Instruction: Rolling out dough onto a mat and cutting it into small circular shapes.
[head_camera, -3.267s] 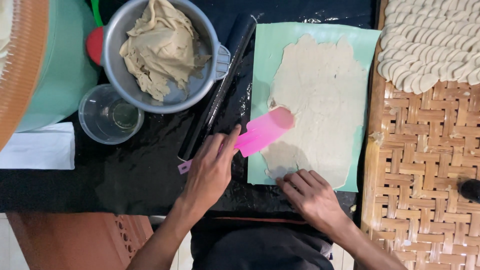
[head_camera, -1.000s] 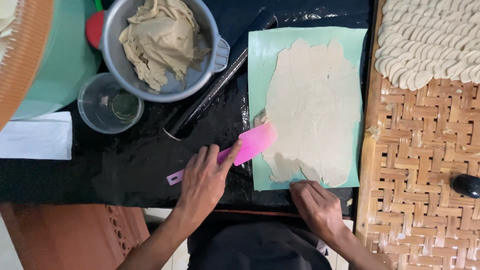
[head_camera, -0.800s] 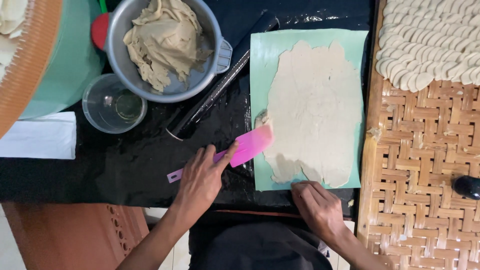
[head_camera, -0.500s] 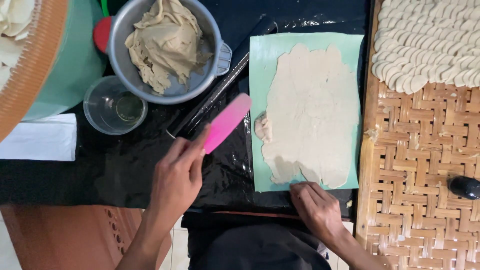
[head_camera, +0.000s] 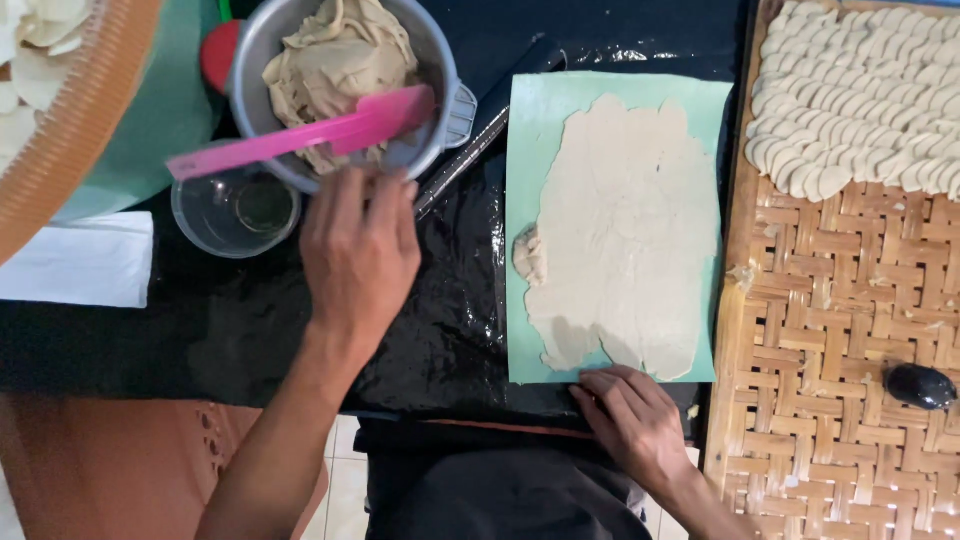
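Head view: left hand (head_camera: 358, 250) is gripping the pink spatula (head_camera: 305, 133), blade lying over the metal bowl (head_camera: 448, 75) | right hand (head_camera: 632, 420), fingers flat and holding nothing, is pressing the green sheet (head_camera: 525, 220) right of the bowl | bowl is holding dough lump (head_camera: 335, 60); sheet is carrying spread dough (head_camera: 630, 230)

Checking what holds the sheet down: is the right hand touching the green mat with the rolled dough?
Touching. The head view shows the right hand with fingertips pressed on the near edge of the green mat, just below the rolled dough.
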